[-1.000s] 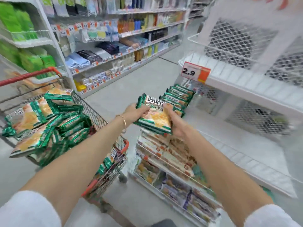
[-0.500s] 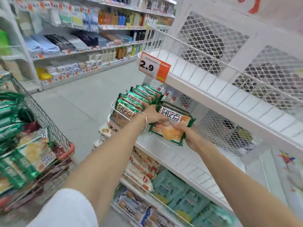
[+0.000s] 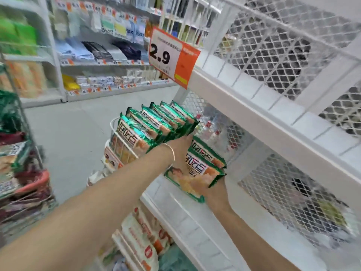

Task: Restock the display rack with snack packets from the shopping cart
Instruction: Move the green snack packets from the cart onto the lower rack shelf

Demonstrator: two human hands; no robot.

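I hold a small stack of green snack packets (image 3: 203,165) with orange pictures against the white display rack shelf (image 3: 197,218). My right hand (image 3: 214,192) grips the stack from below. My left hand (image 3: 181,147), with a thin bracelet at the wrist, holds the stack's upper left edge; its fingertips are hidden between the stack and a row of the same packets (image 3: 154,124), which stands upright at the shelf's left end. The shopping cart (image 3: 33,182) with more packets is at the left edge, blurred.
An orange and white price tag reading 2.9 (image 3: 170,55) hangs from the upper shelf (image 3: 254,106). White mesh (image 3: 293,192) backs the rack. Other snack bags (image 3: 140,237) fill the lower tier. Across the grey aisle floor (image 3: 78,137) stand stocked store shelves (image 3: 97,55).
Both hands carried the packets from above the cart to the rack shelf, beside the standing row. My view turned right and closer, so the cart slid to the left edge.
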